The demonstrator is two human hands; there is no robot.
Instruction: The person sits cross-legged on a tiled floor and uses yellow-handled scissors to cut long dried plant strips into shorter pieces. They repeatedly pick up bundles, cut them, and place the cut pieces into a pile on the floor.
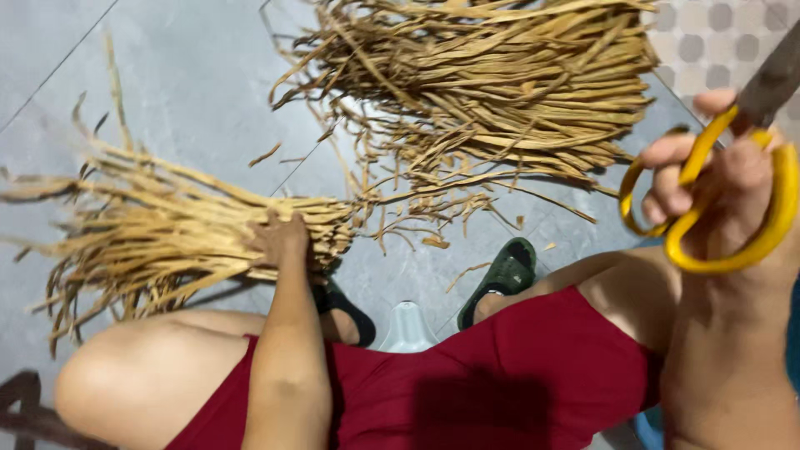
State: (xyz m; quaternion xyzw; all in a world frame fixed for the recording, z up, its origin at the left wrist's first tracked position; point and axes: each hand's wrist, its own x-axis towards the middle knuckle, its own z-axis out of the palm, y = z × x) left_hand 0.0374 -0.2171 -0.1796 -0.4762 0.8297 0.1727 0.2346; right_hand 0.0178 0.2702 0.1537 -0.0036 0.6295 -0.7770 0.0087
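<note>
Low on the grey tiled floor (192, 75), toward its left side just ahead of the knees, lies a bundle of dry tan strips of plant fibre (158, 237), ends fanned out leftward, cut ends bunched at the right. Left hand (282, 240) presses down on the bunched end, fingers closed over the strips, arm straight down from the lap, wrist extended. Judgement: bundle is light, stiff but brittle, loose strands will slide and shed; best hold is where the strips are gathered tight, exactly where the hand sits now, not at the splayed tips. Right hand (725, 192) is raised at the right edge of view, grip clamped on the yellow-handled metal scissors (733, 208), fingers through the loops, blade pointing up and away, well apart from the bundle. A second, larger heap of the same tan strips (492, 83) lies on the floor toward the far edge, with short offcuts (433, 242) scattered between heap and bundle. Dark green sandals (504, 275) on both feet, red shorts (500, 375) at bottom.
</note>
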